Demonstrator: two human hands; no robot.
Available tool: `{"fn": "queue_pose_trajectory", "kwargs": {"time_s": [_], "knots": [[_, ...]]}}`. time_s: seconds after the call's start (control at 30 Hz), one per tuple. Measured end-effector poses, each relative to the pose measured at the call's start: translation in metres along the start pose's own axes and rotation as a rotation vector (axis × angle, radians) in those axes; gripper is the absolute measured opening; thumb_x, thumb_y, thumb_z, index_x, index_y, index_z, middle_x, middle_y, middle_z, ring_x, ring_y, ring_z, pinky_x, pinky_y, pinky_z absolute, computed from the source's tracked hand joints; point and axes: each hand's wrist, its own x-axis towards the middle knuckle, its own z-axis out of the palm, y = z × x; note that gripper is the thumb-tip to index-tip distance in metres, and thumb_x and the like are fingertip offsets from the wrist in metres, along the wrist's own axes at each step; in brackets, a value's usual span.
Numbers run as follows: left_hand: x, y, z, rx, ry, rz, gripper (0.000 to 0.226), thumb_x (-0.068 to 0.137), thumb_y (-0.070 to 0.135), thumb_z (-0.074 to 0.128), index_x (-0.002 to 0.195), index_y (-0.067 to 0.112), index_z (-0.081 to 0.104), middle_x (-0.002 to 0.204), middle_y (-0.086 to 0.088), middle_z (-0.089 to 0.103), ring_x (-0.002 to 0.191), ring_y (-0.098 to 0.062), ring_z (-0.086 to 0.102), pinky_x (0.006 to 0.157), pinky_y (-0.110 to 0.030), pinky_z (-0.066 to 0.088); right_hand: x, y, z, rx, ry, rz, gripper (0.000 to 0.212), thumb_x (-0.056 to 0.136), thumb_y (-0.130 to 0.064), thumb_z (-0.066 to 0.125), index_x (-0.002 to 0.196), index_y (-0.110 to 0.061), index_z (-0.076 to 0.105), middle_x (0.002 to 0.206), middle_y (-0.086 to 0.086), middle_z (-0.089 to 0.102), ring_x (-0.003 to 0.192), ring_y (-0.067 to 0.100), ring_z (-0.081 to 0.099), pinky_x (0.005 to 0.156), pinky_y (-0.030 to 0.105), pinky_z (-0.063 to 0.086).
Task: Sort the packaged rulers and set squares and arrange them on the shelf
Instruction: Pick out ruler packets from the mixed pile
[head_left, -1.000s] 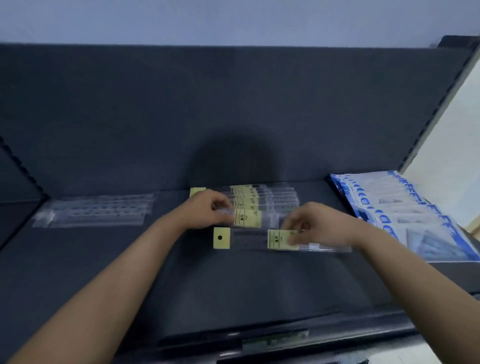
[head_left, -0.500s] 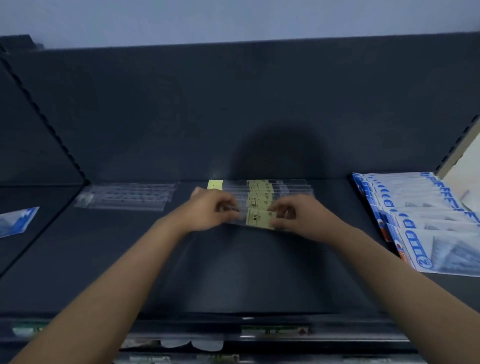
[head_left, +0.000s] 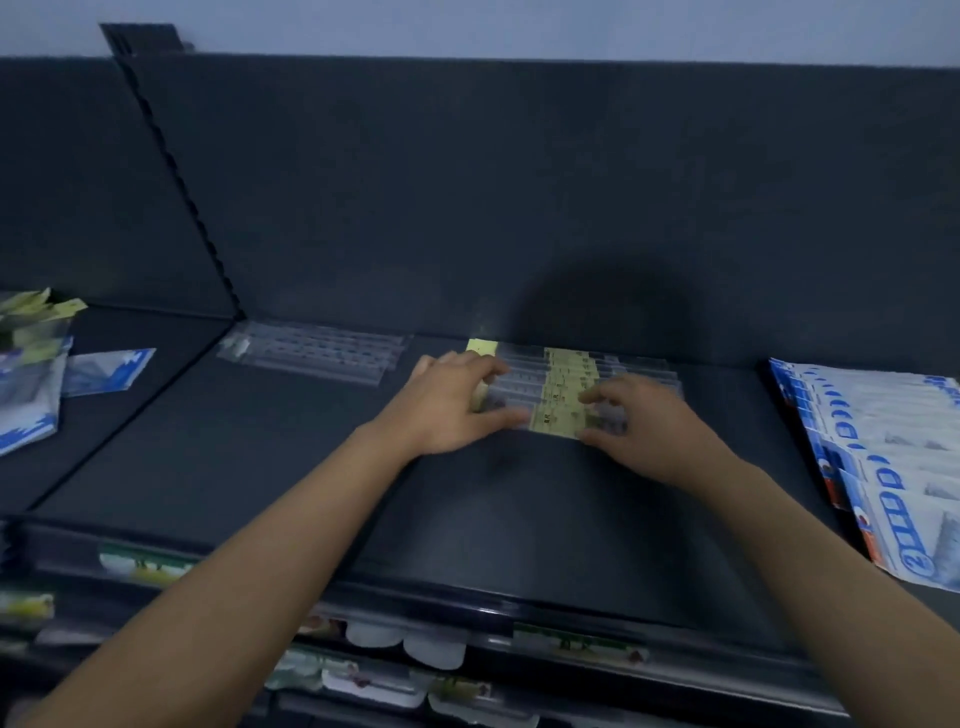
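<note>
Two hands meet on a fanned row of yellow-labelled ruler packs (head_left: 563, 371) lying on the dark shelf (head_left: 467, 519). The left hand (head_left: 452, 402) curls its fingers over the left end of the front ruler pack (head_left: 556, 423), thumb along its near edge. The right hand (head_left: 641, 423) pinches the same pack just right of its yellow label, fingers on top and thumb at the near edge. That pack overlaps the ones behind it, which step back toward the back panel (head_left: 519, 208).

Left of the left hand, near but apart, a flat batch of clear ruler packs (head_left: 317, 351) lies against the back panel. Further left, past the slotted upright (head_left: 176, 171), the neighbouring bay holds a single blue set square pack (head_left: 106, 371) and a loose pile of mixed packs (head_left: 31, 384) at the frame's edge. Right of the right hand, well apart, an overlapping row of blue-and-white set square packs (head_left: 883, 457) runs from the back panel to the shelf's front edge.

Dark shelf surface shows between the left hand and the clear packs, between the right hand and the blue-and-white row, and across the whole stretch under both forearms to the front rail (head_left: 571, 642). Below that rail, a lower shelf shows white packaged goods (head_left: 415, 649), too blurred to name.
</note>
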Motion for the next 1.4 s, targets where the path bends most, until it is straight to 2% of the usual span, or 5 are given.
{"fn": "queue_pose_trajectory", "kwargs": {"time_s": [0.23, 0.63, 1.1, 1.23, 1.4], "knots": [[-0.066, -0.033, -0.07, 0.397, 0.09, -0.118, 0.094, 0.071, 0.083, 0.009, 0.131, 0.022, 0.049, 0.129, 0.004, 0.055, 0.12, -0.019, 0.048, 0.1, -0.035, 0.03, 0.032, -0.11, 0.003, -0.019, 0.072, -0.176, 0.048, 0.083, -0.039, 0.065, 0.126, -0.02, 0.055, 0.122, 0.003, 0.056, 0.116, 0.024, 0.051, 0.098, 0.033, 0.038], [-0.264, -0.247, -0.193, 0.616, 0.104, -0.576, 0.111, 0.064, 0.083, -0.011, 0.137, 0.018, 0.041, 0.135, 0.0, 0.05, 0.123, -0.023, 0.046, 0.1, -0.037, 0.033, 0.094, -0.406, 0.097, 0.041, 0.078, -0.315, 0.06, 0.09, -0.044, 0.053, 0.143, -0.025, 0.03, 0.14, -0.001, 0.041, 0.126, 0.023, 0.041, 0.104, 0.037, 0.037], [-0.336, -0.459, -0.267, 0.553, -0.04, -0.628, 0.075, 0.092, 0.066, 0.033, 0.15, 0.018, 0.023, 0.15, -0.002, 0.036, 0.135, -0.024, 0.035, 0.107, -0.039, 0.029, 0.178, -0.58, 0.178, 0.036, -0.078, -0.212, 0.053, 0.092, -0.045, 0.051, 0.14, -0.026, 0.037, 0.138, -0.002, 0.048, 0.125, 0.02, 0.046, 0.094, 0.034, 0.042], [-0.315, -0.51, -0.274, 0.51, -0.058, -0.593, 0.058, 0.097, 0.048, 0.038, 0.148, 0.022, 0.029, 0.146, -0.002, 0.042, 0.132, -0.024, 0.04, 0.105, -0.039, 0.032, 0.224, -0.593, 0.188, -0.074, -0.247, -0.201, 0.047, 0.088, -0.048, 0.053, 0.129, -0.026, 0.049, 0.125, -0.004, 0.057, 0.111, 0.019, 0.055, 0.086, 0.031, 0.046], [-0.283, -0.565, -0.282, 0.268, -0.102, -0.468, 0.047, 0.092, 0.056, 0.047, 0.125, 0.024, 0.055, 0.115, 0.004, 0.059, 0.106, -0.019, 0.056, 0.088, -0.032, 0.042, 0.271, -0.619, 0.2, -0.103, -0.333, -0.185, 0.047, 0.081, -0.059, 0.058, 0.111, -0.022, 0.057, 0.107, -0.003, 0.061, 0.095, 0.018, 0.058, 0.079, 0.032, 0.048]]}}
